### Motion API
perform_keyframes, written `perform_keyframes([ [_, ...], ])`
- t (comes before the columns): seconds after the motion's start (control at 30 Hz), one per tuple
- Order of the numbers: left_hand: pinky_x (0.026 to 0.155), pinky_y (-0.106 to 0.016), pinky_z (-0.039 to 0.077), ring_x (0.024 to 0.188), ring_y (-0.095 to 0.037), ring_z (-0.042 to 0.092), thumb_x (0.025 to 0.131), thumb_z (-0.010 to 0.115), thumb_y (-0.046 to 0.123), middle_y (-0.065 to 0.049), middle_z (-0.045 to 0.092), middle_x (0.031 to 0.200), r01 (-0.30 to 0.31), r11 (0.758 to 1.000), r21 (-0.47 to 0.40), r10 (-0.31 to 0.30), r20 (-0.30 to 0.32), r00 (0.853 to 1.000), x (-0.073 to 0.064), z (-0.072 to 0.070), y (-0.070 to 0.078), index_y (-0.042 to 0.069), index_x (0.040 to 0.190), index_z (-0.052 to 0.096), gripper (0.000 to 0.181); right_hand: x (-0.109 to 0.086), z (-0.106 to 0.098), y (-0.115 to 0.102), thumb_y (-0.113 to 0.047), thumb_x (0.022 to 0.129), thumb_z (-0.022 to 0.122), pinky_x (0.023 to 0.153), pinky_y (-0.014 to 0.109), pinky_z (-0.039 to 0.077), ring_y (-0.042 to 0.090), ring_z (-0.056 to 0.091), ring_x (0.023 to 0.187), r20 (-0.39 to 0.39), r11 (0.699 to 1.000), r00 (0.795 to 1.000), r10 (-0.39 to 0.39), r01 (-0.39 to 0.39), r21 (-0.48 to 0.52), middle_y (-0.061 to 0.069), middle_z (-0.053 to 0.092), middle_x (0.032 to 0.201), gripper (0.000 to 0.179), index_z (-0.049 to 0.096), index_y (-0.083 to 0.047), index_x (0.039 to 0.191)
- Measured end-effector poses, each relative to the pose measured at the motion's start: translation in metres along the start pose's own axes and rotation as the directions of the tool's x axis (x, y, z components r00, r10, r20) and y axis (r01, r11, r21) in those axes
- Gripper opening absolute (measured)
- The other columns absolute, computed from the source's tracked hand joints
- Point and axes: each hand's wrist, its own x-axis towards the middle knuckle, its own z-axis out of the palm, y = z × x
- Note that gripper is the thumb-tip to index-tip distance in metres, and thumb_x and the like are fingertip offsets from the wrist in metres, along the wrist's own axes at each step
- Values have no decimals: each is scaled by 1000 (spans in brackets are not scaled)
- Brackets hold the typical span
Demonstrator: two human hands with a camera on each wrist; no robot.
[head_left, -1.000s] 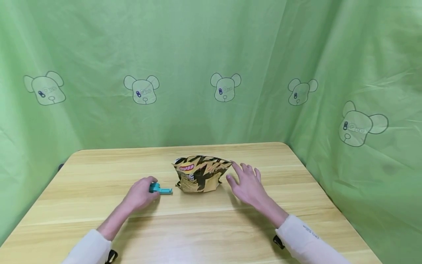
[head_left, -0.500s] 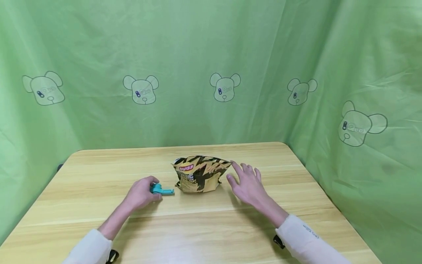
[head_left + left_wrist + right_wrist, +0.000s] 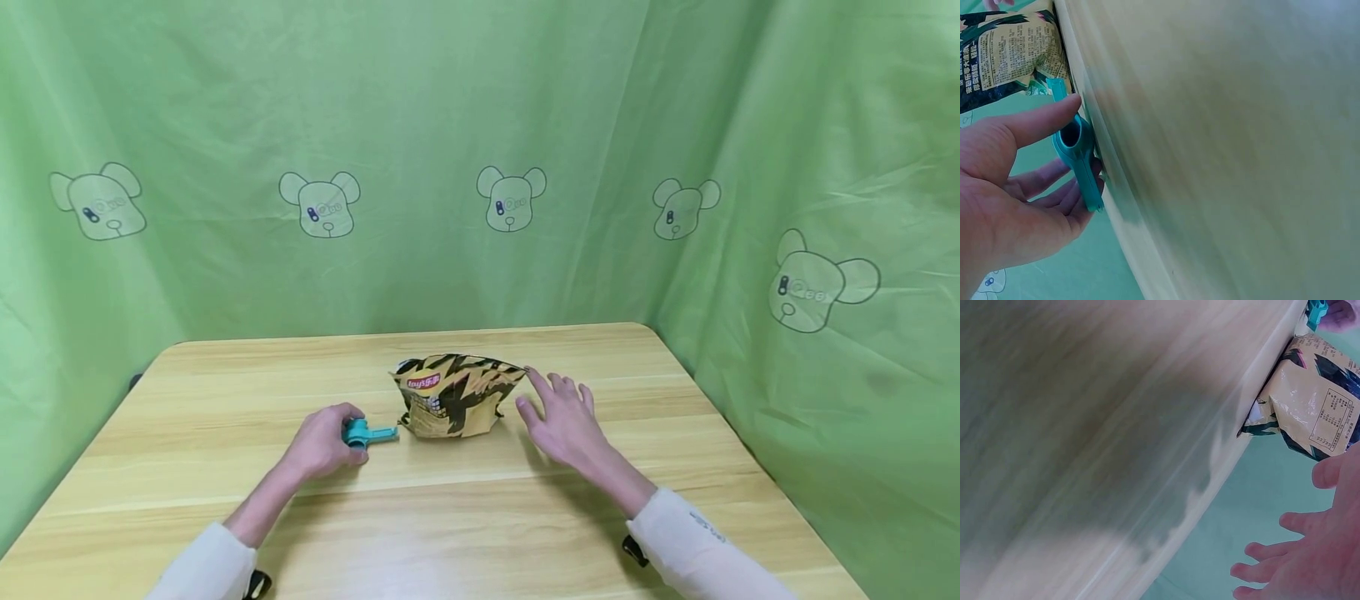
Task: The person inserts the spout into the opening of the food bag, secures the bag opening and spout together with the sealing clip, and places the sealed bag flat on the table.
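A teal bag clip with a round spout opening is held between the thumb and fingers of my left hand, low over the table. In the left wrist view the clip shows its round hole, the thumb lying across its upper part. Its thin end points at a crumpled gold-and-black Lay's chip bag, which stands upright with its wide top edge up. My right hand has its fingers spread beside the bag. One fingertip is at the bag's top right corner; whether it touches is unclear.
A light wooden table carries the bag. Green curtain with bear-head drawings hangs behind the table and along its sides. A dark strap piece sits under the right sleeve.
My left hand has shifted slightly to the right, and the clip in it has turned so that its round spout shows more. The bag and my right hand look nearly unmoved.
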Motion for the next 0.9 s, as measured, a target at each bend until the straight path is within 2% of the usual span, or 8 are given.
perform_keyframes([
  [0.43,86,-46,55,91,-22,62,68,92,11,-7,69,102,8,998,-64,-7,12,1000,-2,-3,1,1,121,66,60,0,0,-2,-42,106,47,115,72,19,52,42,137,1,1000,1000,-7,7,0,32,46,148,60,38,-9,155],
  [0.6,86,-43,56,93,-22,63,68,92,13,-6,69,103,10,996,-89,-7,35,999,-3,-6,6,3,123,67,61,1,0,-3,-41,105,48,112,68,30,48,51,131,0,999,1000,-4,4,48,29,52,144,61,42,-2,151],
  [0.73,85,-41,56,91,-19,63,67,93,14,-3,69,100,-12,995,-96,17,58,998,-4,-8,11,6,119,68,58,2,-3,-7,-41,105,49,105,60,45,47,62,119,5,997,1000,9,-10,80,29,63,132,57,52,4,139],
  [0.83,84,-39,56,90,-18,63,66,93,15,-3,69,98,-51,993,-109,60,81,995,-6,-9,17,6,117,68,57,1,-6,-13,-39,103,54,93,52,56,42,69,104,17,997,1000,10,-12,77,27,70,119,49,61,4,126],
  [0.9,83,-38,57,89,-17,63,66,93,14,-3,69,98,-92,989,-119,105,100,989,-8,-9,20,5,117,68,57,0,-8,-18,-36,101,58,88,48,58,37,70,100,31,997,1000,6,-8,71,24,72,114,43,64,3,120],
])
